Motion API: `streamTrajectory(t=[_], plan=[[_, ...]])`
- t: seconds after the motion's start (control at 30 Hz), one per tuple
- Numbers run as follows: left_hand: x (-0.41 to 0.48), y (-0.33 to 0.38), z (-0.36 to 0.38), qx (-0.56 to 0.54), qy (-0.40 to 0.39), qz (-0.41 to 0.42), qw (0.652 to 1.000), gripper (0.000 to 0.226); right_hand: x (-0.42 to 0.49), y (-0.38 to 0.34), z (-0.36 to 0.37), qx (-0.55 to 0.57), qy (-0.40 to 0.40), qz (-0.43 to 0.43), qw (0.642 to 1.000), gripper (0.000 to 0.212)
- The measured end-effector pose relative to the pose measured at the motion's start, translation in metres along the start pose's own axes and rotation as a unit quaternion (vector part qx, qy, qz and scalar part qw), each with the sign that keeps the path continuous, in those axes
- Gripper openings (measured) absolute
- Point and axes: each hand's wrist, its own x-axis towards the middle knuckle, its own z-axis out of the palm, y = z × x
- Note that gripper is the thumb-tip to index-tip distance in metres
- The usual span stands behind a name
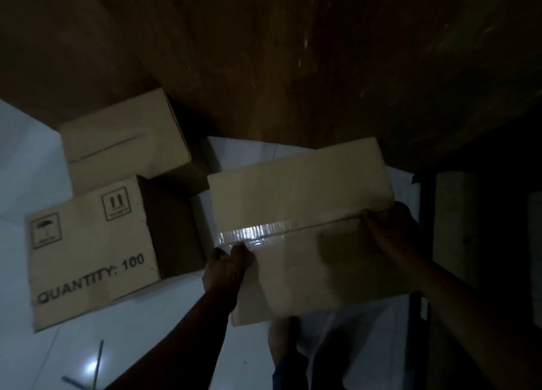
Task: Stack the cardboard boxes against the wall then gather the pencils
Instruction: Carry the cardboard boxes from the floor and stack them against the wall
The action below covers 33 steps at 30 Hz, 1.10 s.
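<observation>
A taped cardboard box [302, 213] was held at its two ends in dim light, gripped at the left edge by the left hand [227, 265] and at the right edge by the blurred right hand [393, 231]. To its left, a printed box [88, 257] marked "QUANTITY: 100" was seen on the white floor [35, 160], with a plain box [123, 149] behind it against the wooden wall [293, 52]. Two thin pencils [99, 360] were seen lying on the floor nearby.

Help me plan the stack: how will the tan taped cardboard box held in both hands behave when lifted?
Probably stiff: the tan taped cardboard box shows flat faces and straight edges between the left hand and right hand. Likely light, as two bare hands hold it up. The glossy tape strip may be slick.
</observation>
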Motion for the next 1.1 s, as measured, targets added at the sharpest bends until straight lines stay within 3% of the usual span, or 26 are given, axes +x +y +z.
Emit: streamTrajectory(t=[0.1,0.2,0.37,0.43,0.67,0.77,0.9,1.1], plan=[[-0.030,0.014,-0.025,-0.017,-0.004,0.014,1.000,0.065,-0.030,-0.007,-0.027,0.052,-0.004,0.019,0.998,0.120],[-0.075,0.038,-0.048,-0.054,-0.011,0.037,0.998,0.071,-0.075,-0.022,-0.051,0.059,0.010,-0.022,0.998,0.100],[-0.147,0.071,-0.086,-0.087,-0.042,0.085,0.992,0.021,-0.126,-0.036,-0.096,0.109,0.029,-0.075,0.991,0.076],[-0.168,0.075,-0.099,-0.094,-0.049,0.118,0.987,0.015,-0.144,-0.043,-0.112,0.136,0.030,-0.095,0.986,0.065],[-0.239,0.092,-0.133,-0.106,-0.051,0.192,0.974,0.028,-0.201,-0.065,-0.176,0.187,0.056,-0.146,0.970,0.070],[-0.266,0.095,-0.144,-0.129,-0.040,0.232,0.963,0.020,-0.224,-0.076,-0.201,0.197,0.062,-0.175,0.963,0.067],[-0.293,0.106,-0.153,-0.142,-0.044,0.239,0.960,0.040,-0.252,-0.089,-0.229,0.207,0.086,-0.199,0.954,0.063],[-0.325,0.126,-0.169,-0.122,-0.026,0.298,0.946,0.031,-0.272,-0.100,-0.245,0.216,0.112,-0.182,0.953,0.064]])
